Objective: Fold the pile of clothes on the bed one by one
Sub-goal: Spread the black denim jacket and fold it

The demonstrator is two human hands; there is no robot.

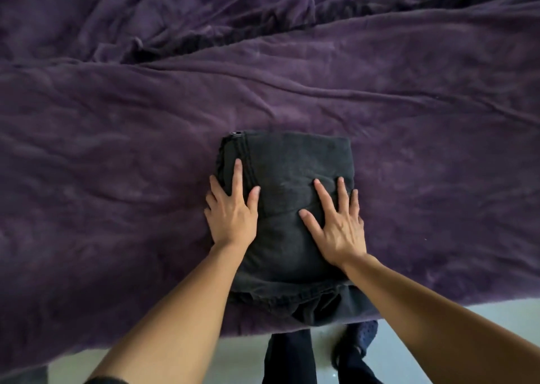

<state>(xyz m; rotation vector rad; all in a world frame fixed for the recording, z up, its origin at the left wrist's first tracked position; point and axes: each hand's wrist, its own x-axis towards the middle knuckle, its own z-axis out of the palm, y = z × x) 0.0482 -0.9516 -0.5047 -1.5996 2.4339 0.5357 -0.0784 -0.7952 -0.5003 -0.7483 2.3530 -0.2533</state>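
- The folded dark garment [285, 208] lies at the near bed [117, 179] edge.
- The left hand [230, 211] and right hand [339, 223] press flat, fingers spread, grasping nothing.
- It looks thick and soft (probably denim); lift from both sides.

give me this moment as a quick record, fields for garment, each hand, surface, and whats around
garment: dark folded garment, a compact rectangle near the bed's front edge
left hand: left hand flat on the garment's left side, fingers straight
right hand: right hand flat on its right side, fingers spread
surface: purple blanket, wrinkled
around: pale floor below the bed edge
fold state: looks folded, being pressed flat
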